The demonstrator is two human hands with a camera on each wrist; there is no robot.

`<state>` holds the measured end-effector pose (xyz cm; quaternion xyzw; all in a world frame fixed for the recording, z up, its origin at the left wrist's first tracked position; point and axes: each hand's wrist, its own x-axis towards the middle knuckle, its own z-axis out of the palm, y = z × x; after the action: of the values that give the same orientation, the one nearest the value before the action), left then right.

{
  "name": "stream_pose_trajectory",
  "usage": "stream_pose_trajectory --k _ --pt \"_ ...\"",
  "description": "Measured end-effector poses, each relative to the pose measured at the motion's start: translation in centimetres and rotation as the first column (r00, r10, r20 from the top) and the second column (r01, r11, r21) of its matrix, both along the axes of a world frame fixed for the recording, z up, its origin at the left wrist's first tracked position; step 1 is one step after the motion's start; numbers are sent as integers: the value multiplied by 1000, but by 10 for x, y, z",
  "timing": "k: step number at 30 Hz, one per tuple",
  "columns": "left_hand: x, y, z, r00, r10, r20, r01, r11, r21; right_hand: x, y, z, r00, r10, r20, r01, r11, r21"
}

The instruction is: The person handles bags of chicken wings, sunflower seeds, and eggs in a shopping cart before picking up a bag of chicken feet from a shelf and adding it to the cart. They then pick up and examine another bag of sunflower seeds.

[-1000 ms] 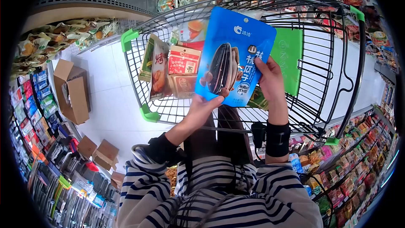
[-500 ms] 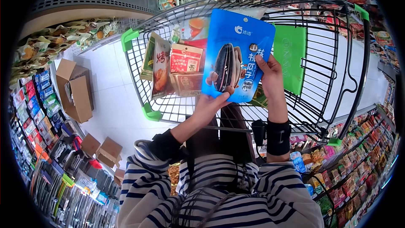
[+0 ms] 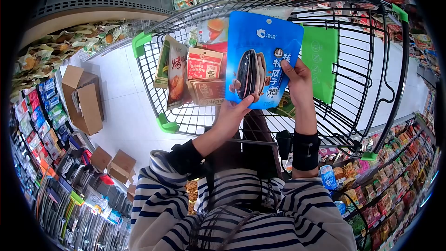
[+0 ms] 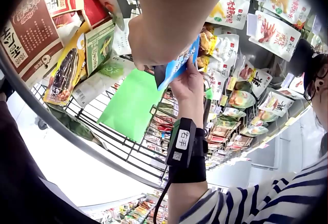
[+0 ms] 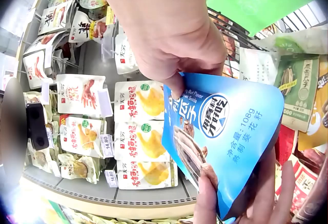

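Observation:
A blue bag of sunflower seeds (image 3: 260, 60) is held up over the shopping cart (image 3: 367, 74), its printed front facing the head camera. My left hand (image 3: 231, 117) pinches its lower left edge, thumb on the front and fingers behind. At the right edge, my right hand (image 3: 299, 81) grips it with the thumb on the front. In the right wrist view the same bag (image 5: 241, 116) shows its lower print, with both thumbs on it. Below it in the cart lie a red and white packet (image 3: 204, 63), a brown packet (image 3: 206, 92) and a tall packet with roast meat printed on it (image 3: 176, 74).
A green panel (image 3: 320, 65) is fixed inside the cart. Open cardboard boxes (image 3: 83, 100) stand on the floor at the left. Shelves of packaged snacks (image 3: 385, 190) line the right, and hanging food bags (image 5: 146, 139) fill a rack near the cart.
The bag has shifted slightly up and right from its earlier place, held by both hands throughout. My left hand has moved a little to the right with it.

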<state>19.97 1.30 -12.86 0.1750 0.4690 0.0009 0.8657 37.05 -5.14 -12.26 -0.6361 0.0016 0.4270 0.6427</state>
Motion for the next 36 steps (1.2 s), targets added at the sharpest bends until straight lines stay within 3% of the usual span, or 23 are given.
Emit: stream_pose_trajectory --k 8,9,11,12,13,14,15,16,17,19,21,25,27,29,31,32,33,36 --pt "3 3 14 997 73 -14 -72 994 80 1 -2 0 999 26 31 -24 998 -57" --pt "-1 9 14 997 82 0 -80 978 192 4 -6 4 997 79 -14 -81 975 -205" --pt "-8 31 11 996 87 33 -93 911 402 7 -8 21 996 82 -44 -88 986 -141" --pt "-14 49 10 999 36 -3 -29 838 546 7 -17 21 995 98 -30 -101 982 -156" --pt "-23 67 3 998 -24 -65 64 691 720 8 -28 18 994 112 -15 -113 978 -175" --pt "-42 82 -7 967 -59 -248 233 602 764 7 -37 17 992 127 2 -124 973 -195" --pt "-58 94 -22 922 -41 -384 366 408 836 4 -44 17 987 157 -23 -158 966 -206" --pt "-58 107 -9 789 -25 -614 599 253 760 1 -51 18 981 186 -47 -192 957 -216" --pt "-59 116 -4 784 -23 -621 593 327 736 -3 -57 19 974 215 -71 -225 948 -226" --pt "-68 127 -8 661 -4 -750 749 68 660 -15 -64 20 956 275 -103 -292 933 -211" --pt "-78 131 -8 653 57 -755 757 -14 653 -24 -70 17 937 329 -116 -347 913 -215" --pt "-95 133 -14 551 5 -835 827 -138 545 -40 -78 10 935 327 -139 -348 922 -169" --pt "-95 133 -26 423 -27 -906 894 -153 422 -45 -77 9 932 332 -143 -355 916 -186" --pt "-95 133 -45 393 49 -918 889 -276 366 -49 -75 12 932 345 -113 -360 919 -164" --pt "-89 134 -59 229 25 -973 956 -194 220 -50 -76 13 926 361 -112 -375 916 -145" --pt "-86 135 -65 135 45 -990 970 -211 123 -50 -76 13 930 350 -115 -363 922 -137" --pt "-85 135 -71 114 67 -991 964 -249 94 -51 -76 14 933 338 -119 -352 927 -129" --pt "-79 138 -83 -8 104 -995 974 -223 -31 -51 -78 13 929 353 -109 -366 918 -154"
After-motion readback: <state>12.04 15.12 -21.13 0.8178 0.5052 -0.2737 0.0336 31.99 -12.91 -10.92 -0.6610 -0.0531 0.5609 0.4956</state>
